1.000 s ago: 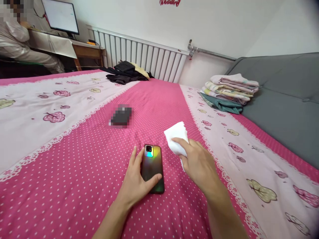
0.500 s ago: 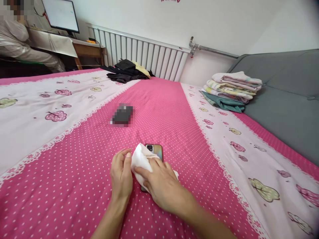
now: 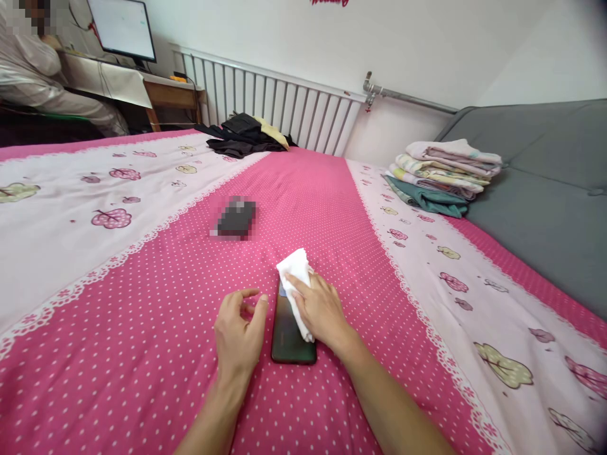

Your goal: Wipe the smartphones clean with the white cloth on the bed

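Observation:
A dark, shiny smartphone (image 3: 290, 335) lies back side up on the pink dotted bedspread (image 3: 256, 404). Over its upper part and right side spreads a white tissue or cloth (image 3: 294, 260), which hides the camera end. My right hand (image 3: 318, 306) grips this cloth and presses it on the phone. Just left of the phone, my left hand (image 3: 239, 325) hovers or rests with curled, parted fingers, holding nothing and apart from the phone.
A blurred-out dark object (image 3: 236, 218) lies farther up the bed. Black clothes (image 3: 241, 134) are heaped at the far edge, and folded linens (image 3: 446, 167) stand by the grey headboard (image 3: 545, 151). A person (image 3: 38, 76) sits at a desk with a monitor (image 3: 122, 28).
My right hand has slid the cloth up toward the phone's camera end, uncovering the lower part. My left hand has moved slightly right and come away from the cloth.

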